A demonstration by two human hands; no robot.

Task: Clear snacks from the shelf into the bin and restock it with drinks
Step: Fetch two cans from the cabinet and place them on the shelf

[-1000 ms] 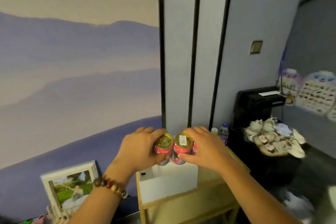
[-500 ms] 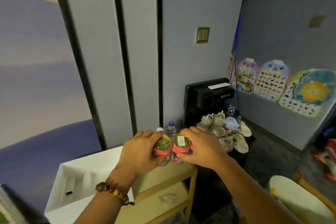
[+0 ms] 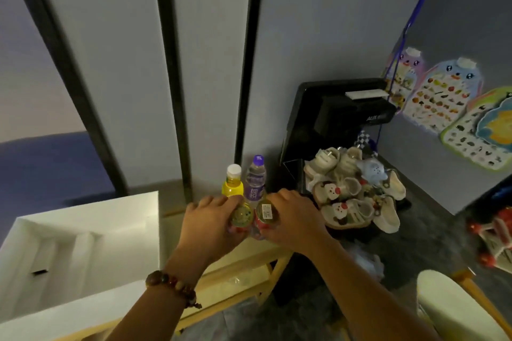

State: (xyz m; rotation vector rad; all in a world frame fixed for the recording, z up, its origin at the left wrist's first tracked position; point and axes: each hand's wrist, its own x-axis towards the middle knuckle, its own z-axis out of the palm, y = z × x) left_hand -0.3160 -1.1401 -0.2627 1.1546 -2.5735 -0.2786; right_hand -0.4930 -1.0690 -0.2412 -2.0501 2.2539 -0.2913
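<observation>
Head view, from left to right: a white open-topped cardboard bin (image 3: 83,232) sits on the pale wooden shelf unit (image 3: 243,260), well to the left of the left hand's fingers, with a small dark item lying on its floor. A brown beaded bracelet (image 3: 171,286) circles the left wrist. The left hand (image 3: 206,225) has its fingers curled around a small red drink can with a gold top (image 3: 241,217), gripping it from the left side. The can stands upright, long axis vertical, lid facing the camera. Touching it on the right is a second red drink can with a white sticker on its lid (image 3: 266,213), also upright, with the right hand (image 3: 293,220) wrapped around it from the right. Both cans are over the shelf's top board near its right end; whether they rest on it cannot be told.

Just beyond the fingertips, close against the cans, stand a yellow plastic bottle with a white cap (image 3: 232,184) and a clear bottle with a purple cap and label (image 3: 255,181), both upright and side by side, between the hands and the grey panelled wall. Right of the right hand's fingers, a heap of pale children's shoes (image 3: 354,191) lies in front of a black appliance (image 3: 338,113). Colourful picture charts (image 3: 443,99) hang on the far right wall.
</observation>
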